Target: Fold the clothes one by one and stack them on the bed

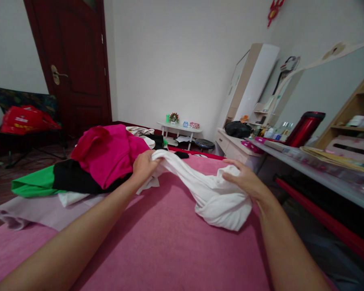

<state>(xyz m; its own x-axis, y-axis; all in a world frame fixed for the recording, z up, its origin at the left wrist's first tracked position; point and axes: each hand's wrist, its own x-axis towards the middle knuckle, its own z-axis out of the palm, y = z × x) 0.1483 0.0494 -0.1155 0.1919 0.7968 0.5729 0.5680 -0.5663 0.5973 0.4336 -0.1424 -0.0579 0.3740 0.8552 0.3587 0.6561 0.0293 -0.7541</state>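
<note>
While the left hand (144,165) pinches one end of a white cloth (220,202), the right hand (242,178) grips the other, bunched end, so the cloth stretches between both hands, over a pink sheet (170,246). Just beside the left hand lies a heap of clothes: a magenta one (109,151) on top, black (74,178) and green (33,182) beneath. Beyond the right hand, a red flask (306,129) leans on a desk (310,171).

White walls (182,60); dark-red door (77,52) (brass-toned handle (56,75)); low white table (179,126).
</note>
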